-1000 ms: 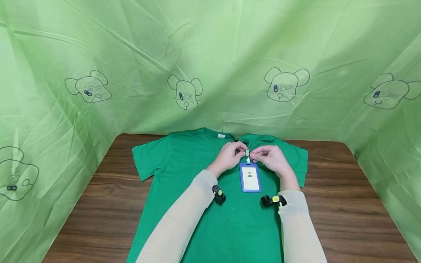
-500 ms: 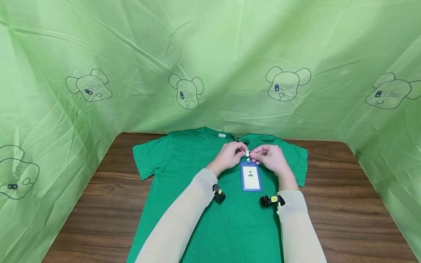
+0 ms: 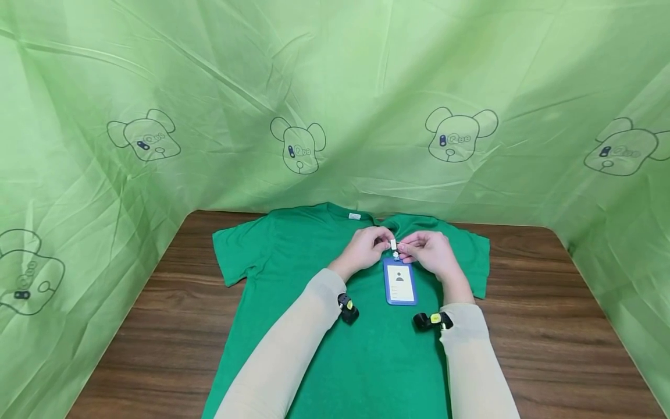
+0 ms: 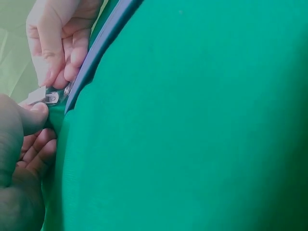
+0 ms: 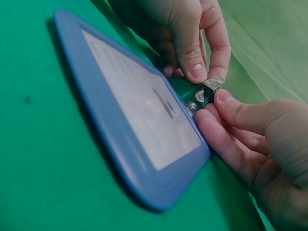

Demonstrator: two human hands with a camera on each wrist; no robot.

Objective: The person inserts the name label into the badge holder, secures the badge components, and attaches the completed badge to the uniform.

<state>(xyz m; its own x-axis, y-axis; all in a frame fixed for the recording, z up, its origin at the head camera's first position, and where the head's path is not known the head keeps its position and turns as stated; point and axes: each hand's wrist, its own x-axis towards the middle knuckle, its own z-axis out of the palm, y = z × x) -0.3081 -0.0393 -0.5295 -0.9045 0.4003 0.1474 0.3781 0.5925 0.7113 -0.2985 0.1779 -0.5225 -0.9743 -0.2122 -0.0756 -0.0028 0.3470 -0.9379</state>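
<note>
A blue badge holder (image 3: 400, 282) with a white card lies on a green T-shirt (image 3: 314, 291), below the neckline on its right part. A clear strap joins the holder to a metal clip (image 5: 211, 86), set at the shirt's fabric. From the left, my left hand (image 3: 364, 247) pinches the clip's side with thumb and index finger. Opposite it, my right hand (image 3: 429, 251) grips the clip's other side, thumb tip right at the metal. In the right wrist view the lever stands raised between both thumbs. The clip's jaws and the fabric behind it are partly hidden by fingers.
The shirt lies flat on a dark wooden table (image 3: 528, 326), its neck label (image 3: 354, 216) near the back edge. Light green cloth walls (image 3: 366, 116) printed with bear outlines enclose the back and sides. Each sleeved wrist carries a small black camera (image 3: 349, 313).
Both hands stay at the clip with only slight finger movement. The clip's lever has changed its angle and now looks bright white. The badge holder has shifted very slightly right.
</note>
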